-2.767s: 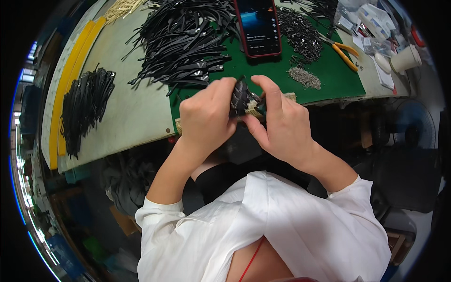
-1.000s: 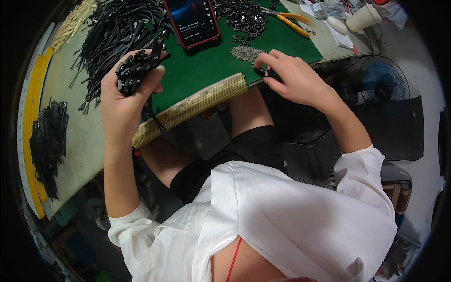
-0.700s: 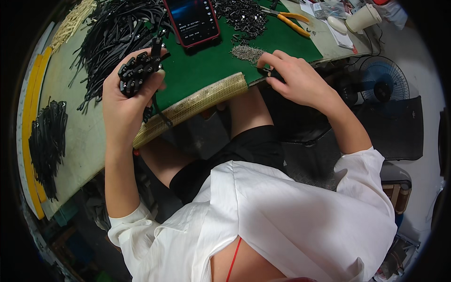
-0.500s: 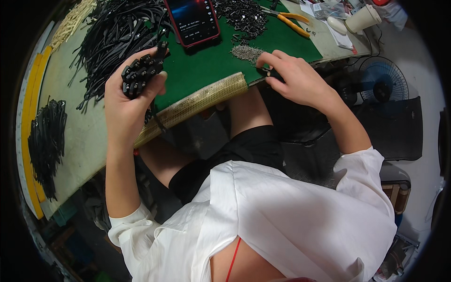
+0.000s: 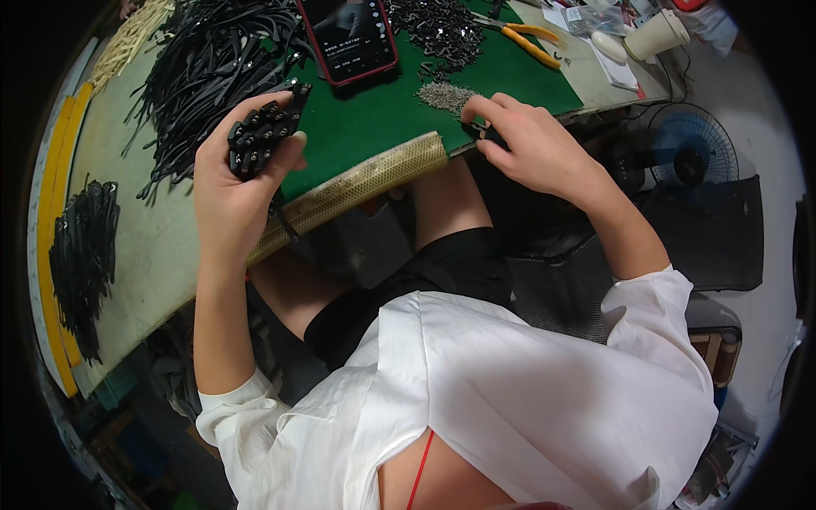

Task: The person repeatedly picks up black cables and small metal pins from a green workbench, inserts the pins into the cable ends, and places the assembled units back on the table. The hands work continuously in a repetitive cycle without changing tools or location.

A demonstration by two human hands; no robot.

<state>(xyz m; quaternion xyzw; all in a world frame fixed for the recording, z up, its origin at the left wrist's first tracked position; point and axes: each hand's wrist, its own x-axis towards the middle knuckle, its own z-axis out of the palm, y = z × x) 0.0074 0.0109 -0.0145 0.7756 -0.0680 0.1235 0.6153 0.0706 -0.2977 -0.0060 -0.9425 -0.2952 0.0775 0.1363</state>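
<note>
My left hand (image 5: 223, 187) is wrapped round a bundle of black straps (image 5: 257, 138), their blocky ends turned up with small shiny metal bits in them. The thumb presses the bundle from the right, and strap tails hang below the fist. At the front edge of the green mat, my right hand (image 5: 544, 151) is closed on a small dark pointed tool (image 5: 489, 133); its exact kind is partly hidden by the fingers. Just beyond its tip lies a heap of tiny grey metal parts (image 5: 444, 96). Behind my left hand spreads a large pile of black straps (image 5: 208, 72).
A phone (image 5: 350, 38) stands on the green mat (image 5: 510, 81). Behind it are small black pieces (image 5: 435, 34) and orange-handled pliers (image 5: 531, 44). More straps (image 5: 85, 255) lie at far left near a yellow strip (image 5: 58, 212). A mesh-covered roll (image 5: 365, 183) lines the table's front edge.
My left hand has shifted slightly right with the strap bundle, whose ends have tilted a little. My right hand has barely moved. The phone's picture is different.
</note>
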